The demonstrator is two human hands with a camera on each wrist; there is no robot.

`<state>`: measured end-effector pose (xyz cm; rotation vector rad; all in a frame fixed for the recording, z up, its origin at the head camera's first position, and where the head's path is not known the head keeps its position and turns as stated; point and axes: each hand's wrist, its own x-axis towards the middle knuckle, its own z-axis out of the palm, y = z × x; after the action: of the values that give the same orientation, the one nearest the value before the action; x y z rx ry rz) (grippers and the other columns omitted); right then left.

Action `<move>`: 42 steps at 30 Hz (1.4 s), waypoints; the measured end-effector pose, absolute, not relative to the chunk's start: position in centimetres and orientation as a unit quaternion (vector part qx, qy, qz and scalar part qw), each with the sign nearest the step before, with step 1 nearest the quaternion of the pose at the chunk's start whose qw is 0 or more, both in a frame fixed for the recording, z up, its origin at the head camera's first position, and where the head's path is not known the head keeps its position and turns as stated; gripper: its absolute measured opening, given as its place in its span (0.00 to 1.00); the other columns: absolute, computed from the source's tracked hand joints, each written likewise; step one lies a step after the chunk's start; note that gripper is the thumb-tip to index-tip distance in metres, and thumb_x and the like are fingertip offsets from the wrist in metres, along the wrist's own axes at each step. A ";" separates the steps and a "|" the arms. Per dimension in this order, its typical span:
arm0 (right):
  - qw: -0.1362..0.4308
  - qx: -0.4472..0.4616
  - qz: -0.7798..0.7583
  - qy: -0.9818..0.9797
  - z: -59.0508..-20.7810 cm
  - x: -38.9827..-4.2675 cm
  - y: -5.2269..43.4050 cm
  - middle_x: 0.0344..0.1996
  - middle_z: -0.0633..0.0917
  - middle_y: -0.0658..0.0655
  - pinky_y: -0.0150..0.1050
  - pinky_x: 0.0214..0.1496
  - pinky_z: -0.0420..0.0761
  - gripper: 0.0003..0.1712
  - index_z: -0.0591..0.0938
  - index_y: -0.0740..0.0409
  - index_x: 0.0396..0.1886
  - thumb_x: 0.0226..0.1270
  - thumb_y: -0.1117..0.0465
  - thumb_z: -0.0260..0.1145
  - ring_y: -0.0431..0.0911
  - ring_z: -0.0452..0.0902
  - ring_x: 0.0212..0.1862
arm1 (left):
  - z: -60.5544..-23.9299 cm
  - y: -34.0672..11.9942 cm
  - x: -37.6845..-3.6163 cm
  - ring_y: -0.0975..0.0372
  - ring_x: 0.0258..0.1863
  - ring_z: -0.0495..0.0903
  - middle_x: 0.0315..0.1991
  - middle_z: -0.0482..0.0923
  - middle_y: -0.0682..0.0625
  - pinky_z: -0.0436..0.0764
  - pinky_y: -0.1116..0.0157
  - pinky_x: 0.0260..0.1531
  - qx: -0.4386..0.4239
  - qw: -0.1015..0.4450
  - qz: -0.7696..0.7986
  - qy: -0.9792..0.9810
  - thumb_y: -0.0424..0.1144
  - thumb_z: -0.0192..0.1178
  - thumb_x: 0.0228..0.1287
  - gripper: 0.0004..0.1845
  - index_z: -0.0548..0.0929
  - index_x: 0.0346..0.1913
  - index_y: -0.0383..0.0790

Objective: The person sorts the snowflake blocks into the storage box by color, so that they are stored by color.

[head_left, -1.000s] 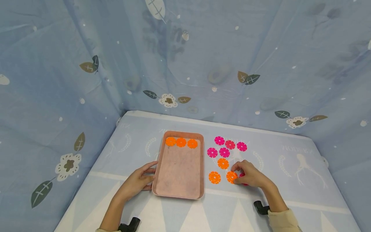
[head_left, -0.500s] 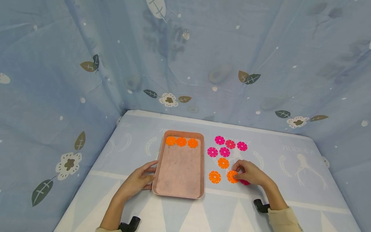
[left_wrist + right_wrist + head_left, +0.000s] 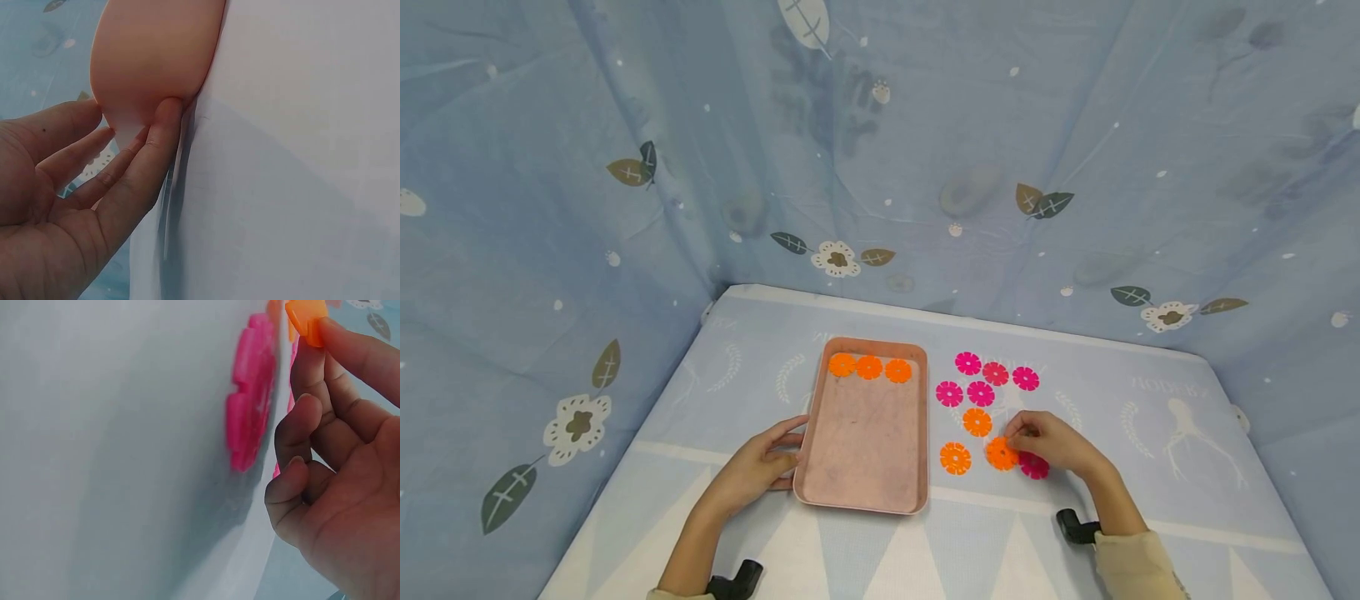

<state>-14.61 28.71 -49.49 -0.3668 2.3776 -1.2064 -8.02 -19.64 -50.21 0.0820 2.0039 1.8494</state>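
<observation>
A pink tray (image 3: 865, 467) lies at the table's middle with three orange flower discs (image 3: 868, 367) in a row at its far end. My left hand (image 3: 786, 446) rests against the tray's left rim; in the left wrist view its straight fingers (image 3: 159, 134) touch the tray (image 3: 156, 50). My right hand (image 3: 1011, 446) pinches an orange disc (image 3: 1002, 452) by its edge, right of the tray. In the right wrist view, fingertips (image 3: 340, 337) hold that orange disc (image 3: 306, 319). A pink disc (image 3: 1033, 465) (image 3: 253, 394) lies flat just beside the hand.
Two more orange discs (image 3: 977, 422) (image 3: 955, 458) lie loose between the tray and my right hand. Several pink discs (image 3: 981, 393) sit in a cluster farther back. Blue patterned cloth covers the table (image 3: 1150, 467) and the walls behind and at both sides.
My right hand has drawn back a little and closed on the orange disc's edge, uncovering the pink disc that lay under it. The left hand and the tray have not moved.
</observation>
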 end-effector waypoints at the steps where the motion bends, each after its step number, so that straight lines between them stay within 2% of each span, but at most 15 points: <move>1: 0.224 -0.132 -0.441 0.859 -49.4 -14.7 28.7 0.32 0.82 0.56 0.37 0.37 0.81 0.06 0.81 0.64 0.40 0.71 0.63 0.65 0.51 0.76 0.35 | -50.2 -19.6 -8.0 0.44 0.53 0.81 0.66 0.65 0.29 0.85 0.54 0.44 0.031 0.206 0.664 0.718 0.32 0.56 0.75 0.31 0.61 0.77 0.40; 8: 0.225 -0.065 -0.485 0.842 -49.3 -15.6 28.4 0.34 0.82 0.59 0.41 0.40 0.80 0.10 0.81 0.66 0.44 0.72 0.61 0.65 0.54 0.76 0.38 | -50.2 -19.7 -8.0 0.44 0.54 0.80 0.66 0.65 0.30 0.85 0.54 0.44 0.029 0.208 0.666 0.715 0.31 0.55 0.75 0.31 0.61 0.77 0.40; 12: 0.219 -0.060 -0.518 0.825 -49.1 -16.3 27.9 0.36 0.83 0.60 0.42 0.44 0.81 0.12 0.79 0.69 0.46 0.73 0.62 0.63 0.55 0.77 0.41 | -50.3 -19.7 -7.9 0.44 0.54 0.81 0.66 0.65 0.31 0.85 0.54 0.44 0.025 0.207 0.665 0.717 0.31 0.56 0.75 0.31 0.62 0.77 0.41; 21: 0.218 -0.034 -0.569 0.792 -48.0 -17.3 25.6 0.36 0.82 0.61 0.40 0.44 0.83 0.15 0.78 0.73 0.47 0.73 0.63 0.64 0.52 0.77 0.39 | -50.3 -19.7 -7.9 0.44 0.54 0.80 0.66 0.66 0.31 0.85 0.54 0.44 0.024 0.207 0.665 0.717 0.31 0.56 0.75 0.31 0.62 0.77 0.41; 28: 0.205 -0.021 -0.597 0.775 -46.8 -18.5 22.8 0.34 0.82 0.61 0.40 0.43 0.85 0.16 0.78 0.73 0.48 0.72 0.62 0.66 0.52 0.79 0.37 | -50.3 -19.7 -7.9 0.45 0.53 0.81 0.66 0.66 0.31 0.85 0.54 0.44 0.026 0.206 0.665 0.717 0.32 0.57 0.75 0.31 0.63 0.77 0.41; 35: 0.192 -0.036 -0.621 0.759 -45.2 -20.0 19.3 0.37 0.82 0.62 0.49 0.49 0.85 0.16 0.79 0.73 0.49 0.73 0.62 0.64 0.52 0.81 0.36 | -50.3 -19.8 -7.9 0.45 0.53 0.81 0.66 0.65 0.31 0.85 0.54 0.43 0.028 0.206 0.665 0.717 0.32 0.57 0.75 0.31 0.62 0.77 0.41; 42: 0.187 -0.044 -0.649 0.736 -44.4 -21.4 15.3 0.40 0.82 0.64 0.51 0.51 0.84 0.16 0.79 0.74 0.50 0.73 0.63 0.64 0.53 0.81 0.39 | -50.2 -19.7 -7.9 0.45 0.54 0.80 0.66 0.66 0.31 0.85 0.54 0.44 0.027 0.207 0.666 0.716 0.33 0.57 0.74 0.31 0.62 0.77 0.42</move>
<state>-21.42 15.26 -44.44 -0.1244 2.0725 -1.8278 -7.94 -19.74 -50.21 0.0758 1.9926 1.8558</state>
